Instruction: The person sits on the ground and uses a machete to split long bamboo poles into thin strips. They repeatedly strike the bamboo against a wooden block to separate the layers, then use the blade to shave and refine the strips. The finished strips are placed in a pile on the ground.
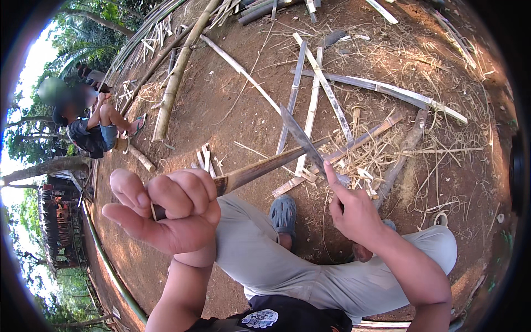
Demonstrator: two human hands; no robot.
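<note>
My left hand (166,213) is closed around the near end of a brown bamboo stick (260,169), which runs up and to the right over my knee. My right hand (354,213) grips a knife by its handle, index finger stretched along it. The grey knife blade (298,135) points up and left and crosses the far end of the stick, resting against it. I sit on bare dirt in light grey trousers, with one foot in a grey-blue clog (283,213) just below the stick.
Split bamboo strips (312,105) and pale shavings (370,160) lie on the dirt ahead. A long bamboo pole (177,72) lies at upper left. Another person (88,124) sits on the ground at far left. A green pole (110,265) runs along the lower left.
</note>
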